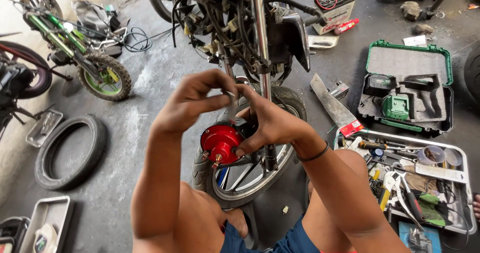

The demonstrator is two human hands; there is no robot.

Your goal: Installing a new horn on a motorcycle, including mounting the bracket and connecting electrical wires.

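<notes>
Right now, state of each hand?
Left hand: fingers pinched on a small metal bracket.
Right hand: gripping the round red horn by the front wheel.

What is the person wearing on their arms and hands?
Nothing covers the arms: no sleeves and no gloves. The left hand is bare. The right hand is bare too, with one thin black band around its wrist. No rings or watch show.
</notes>
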